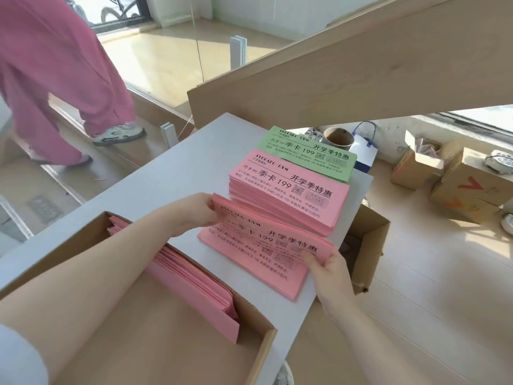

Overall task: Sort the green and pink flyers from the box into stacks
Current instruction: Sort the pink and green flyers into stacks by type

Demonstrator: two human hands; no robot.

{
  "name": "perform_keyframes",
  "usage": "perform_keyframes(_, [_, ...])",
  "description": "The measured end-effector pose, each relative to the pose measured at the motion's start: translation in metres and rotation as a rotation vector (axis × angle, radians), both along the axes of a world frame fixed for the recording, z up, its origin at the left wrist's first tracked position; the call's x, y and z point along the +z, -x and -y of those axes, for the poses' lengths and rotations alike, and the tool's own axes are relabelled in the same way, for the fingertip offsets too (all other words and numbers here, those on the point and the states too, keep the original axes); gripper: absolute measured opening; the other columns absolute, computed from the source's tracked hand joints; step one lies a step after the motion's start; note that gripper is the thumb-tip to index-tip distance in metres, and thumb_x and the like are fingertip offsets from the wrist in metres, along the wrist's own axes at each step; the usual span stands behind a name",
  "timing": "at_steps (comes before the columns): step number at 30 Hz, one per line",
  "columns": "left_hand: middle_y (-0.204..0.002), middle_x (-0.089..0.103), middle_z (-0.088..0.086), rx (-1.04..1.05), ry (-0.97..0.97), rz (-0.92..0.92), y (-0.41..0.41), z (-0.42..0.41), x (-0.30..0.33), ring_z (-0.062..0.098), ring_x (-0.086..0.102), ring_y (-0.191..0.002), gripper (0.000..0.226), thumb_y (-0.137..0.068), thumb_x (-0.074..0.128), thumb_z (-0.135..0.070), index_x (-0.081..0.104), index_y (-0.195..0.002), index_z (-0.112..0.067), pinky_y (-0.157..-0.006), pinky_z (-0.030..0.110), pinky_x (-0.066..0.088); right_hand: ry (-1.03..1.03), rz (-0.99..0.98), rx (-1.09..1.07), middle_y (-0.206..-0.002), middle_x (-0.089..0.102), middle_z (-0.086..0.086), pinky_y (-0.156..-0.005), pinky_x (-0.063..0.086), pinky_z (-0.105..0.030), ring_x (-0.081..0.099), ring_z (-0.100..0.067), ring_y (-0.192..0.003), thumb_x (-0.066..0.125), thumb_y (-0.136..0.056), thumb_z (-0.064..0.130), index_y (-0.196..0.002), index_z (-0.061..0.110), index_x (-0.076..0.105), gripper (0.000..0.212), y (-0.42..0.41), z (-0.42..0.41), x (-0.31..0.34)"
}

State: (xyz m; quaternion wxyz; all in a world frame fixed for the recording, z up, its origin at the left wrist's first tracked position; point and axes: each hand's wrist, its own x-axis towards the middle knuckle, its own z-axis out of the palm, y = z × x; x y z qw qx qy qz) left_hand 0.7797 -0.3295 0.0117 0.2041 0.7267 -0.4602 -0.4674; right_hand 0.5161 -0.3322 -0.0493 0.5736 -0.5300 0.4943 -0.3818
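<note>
We hold a sheaf of pink flyers (261,245) over the white table (172,173), left hand (194,215) pinching its far end and right hand (327,269) gripping its near corner, likely to square the edges. The tall pink stack (291,195) waits at one o'clock, the green stack (308,151) beyond it. More pink flyers stand in the cardboard box (258,354) at seven o'clock (only partly emptied).
</note>
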Motion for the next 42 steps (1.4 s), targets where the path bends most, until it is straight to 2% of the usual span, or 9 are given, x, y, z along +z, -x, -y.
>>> perform_keyframes(3, [-0.111, 0.066, -0.002, 0.033, 0.091, 0.033, 0.004, 0.002, 0.01, 0.014, 0.059, -0.102, 0.029, -0.092, 0.05, -0.006, 0.063, -0.113, -0.02, -0.087, 0.022, 0.046, 0.054, 0.01, -0.003, -0.093, 0.069, 0.027, -0.077, 0.051, -0.016, 0.064, 0.005, -0.093, 0.056, -0.091, 0.013, -0.104, 0.031, 0.058, 0.022, -0.001, -0.002, 0.005])
perform_keyframes(7, [-0.109, 0.063, -0.007, -0.032, -0.007, 0.093, 0.003, -0.003, 0.008, 0.018, 0.055, -0.11, 0.032, -0.092, 0.044, -0.004, 0.061, -0.112, -0.024, -0.089, 0.028, 0.043, 0.073, -0.164, 0.047, -0.094, 0.065, 0.026, -0.067, 0.048, -0.01, 0.061, 0.0, -0.099, 0.048, -0.095, 0.018, -0.106, 0.031, 0.055, 0.018, -0.003, -0.006, 0.004])
perform_keyframes(11, [-0.109, 0.066, 0.0, 0.04, 0.046, 0.072, -0.004, 0.0, 0.013, 0.022, 0.062, -0.101, 0.022, -0.093, 0.049, -0.008, 0.061, -0.111, -0.014, -0.088, 0.032, 0.05, 0.167, -0.225, 0.112, -0.097, 0.056, 0.031, -0.068, 0.044, -0.001, 0.055, 0.02, -0.088, 0.049, -0.095, 0.015, -0.108, 0.035, 0.05, 0.024, 0.0, -0.004, 0.018])
perform_keyframes(20, [-0.101, 0.064, 0.009, -0.042, -0.047, 0.31, -0.004, 0.008, 0.0, 0.019, 0.059, -0.075, 0.027, -0.088, 0.058, -0.013, 0.056, -0.115, -0.01, -0.055, 0.021, 0.048, -0.103, -0.383, 0.078, -0.072, 0.067, -0.009, -0.047, 0.041, -0.02, 0.055, -0.001, -0.044, 0.056, -0.09, 0.008, -0.101, 0.009, 0.059, 0.011, 0.009, 0.001, 0.003])
perform_keyframes(23, [-0.101, 0.064, 0.006, -0.113, -0.044, 0.383, -0.006, 0.012, -0.004, 0.021, 0.059, -0.082, 0.038, -0.089, 0.057, -0.013, 0.052, -0.127, -0.013, -0.072, 0.028, 0.049, -0.043, -0.503, 0.081, -0.073, 0.067, -0.005, -0.055, 0.046, -0.024, 0.06, -0.004, -0.054, 0.058, -0.089, 0.013, -0.108, 0.011, 0.059, 0.019, 0.008, 0.002, 0.003])
perform_keyframes(27, [-0.139, 0.045, 0.005, -0.278, -0.194, 0.587, -0.011, 0.01, -0.009, 0.024, 0.045, -0.125, 0.083, -0.08, 0.07, -0.035, 0.025, -0.146, -0.013, -0.101, 0.031, 0.038, 0.068, -0.768, 0.198, -0.096, 0.055, 0.009, -0.065, 0.039, -0.027, 0.061, -0.018, -0.094, 0.065, -0.084, 0.038, -0.131, 0.014, 0.033, 0.062, 0.009, -0.004, 0.011])
perform_keyframes(32, [-0.129, 0.036, 0.006, -0.576, -0.401, 0.828, 0.002, 0.004, -0.015, 0.025, 0.051, -0.113, 0.084, -0.068, 0.077, -0.045, 0.034, -0.132, -0.01, -0.092, 0.036, 0.045, 0.126, -0.908, 0.331, -0.125, 0.051, -0.001, -0.081, 0.052, -0.035, 0.06, -0.023, -0.107, 0.081, -0.053, 0.056, -0.138, 0.026, 0.012, 0.114, 0.002, -0.013, 0.004])
perform_keyframes(37, [-0.125, 0.042, 0.008, -0.632, -0.278, 0.903, 0.009, 0.009, -0.016, 0.023, 0.054, -0.098, 0.065, -0.078, 0.071, -0.035, 0.039, -0.125, -0.004, -0.086, 0.03, 0.046, 0.269, -1.08, 0.353, -0.125, 0.043, -0.006, -0.08, 0.049, -0.028, 0.057, -0.022, -0.106, 0.069, -0.073, 0.055, -0.141, 0.012, 0.016, 0.096, -0.007, -0.024, 0.005])
perform_keyframes(42, [-0.119, 0.05, 0.008, -0.631, -0.214, 0.92, 0.001, 0.013, -0.025, 0.026, 0.056, -0.106, 0.064, -0.076, 0.07, -0.038, 0.042, -0.123, -0.006, -0.089, 0.035, 0.047, 0.358, -1.158, 0.369, -0.125, 0.043, -0.006, -0.081, 0.045, -0.021, 0.052, -0.017, -0.111, 0.052, -0.083, 0.058, -0.141, 0.007, 0.021, 0.083, -0.01, -0.028, 0.008])
